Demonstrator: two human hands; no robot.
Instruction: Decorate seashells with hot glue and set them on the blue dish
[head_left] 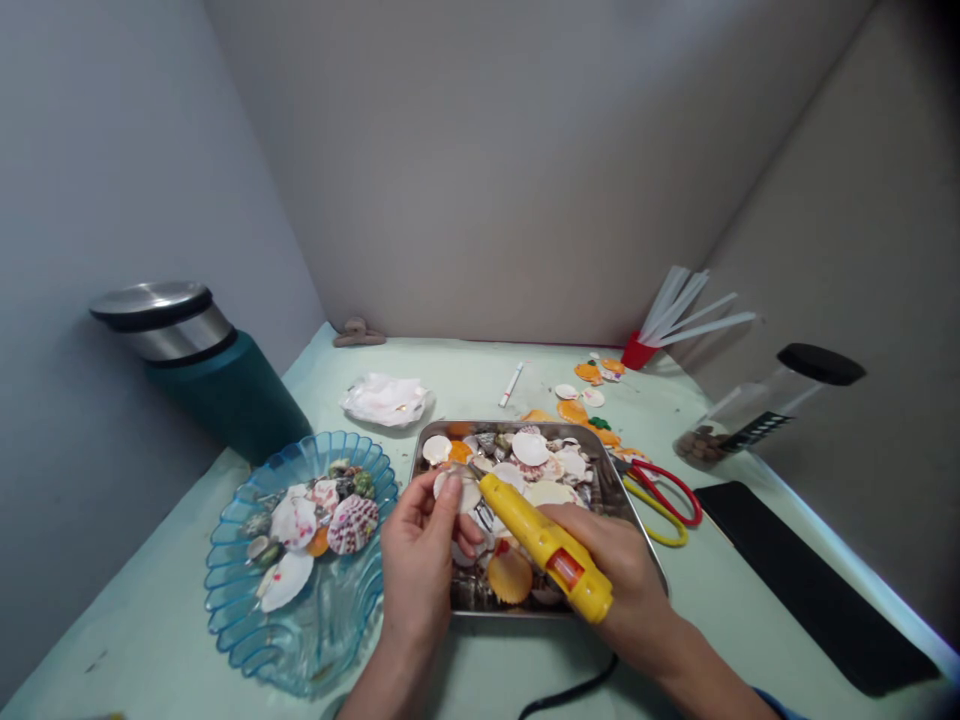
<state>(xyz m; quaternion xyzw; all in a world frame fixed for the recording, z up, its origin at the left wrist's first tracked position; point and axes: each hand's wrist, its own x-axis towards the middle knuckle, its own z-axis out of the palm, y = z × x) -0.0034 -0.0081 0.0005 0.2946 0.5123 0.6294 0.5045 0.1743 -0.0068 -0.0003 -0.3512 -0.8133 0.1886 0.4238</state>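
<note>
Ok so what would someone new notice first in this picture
Probably the bright yellow glue gun in the right hand, its nozzle close to a pale shell in the left hand, over the metal tray. Next, the scalloped blue dish to the tray's left, and the tall teal bottle standing behind that dish.

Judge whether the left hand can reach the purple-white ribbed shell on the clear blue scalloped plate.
Probably yes: the ribbed shell lies uncovered near the left hand, only the plate rim between, though that hand holds a white shell.
</note>
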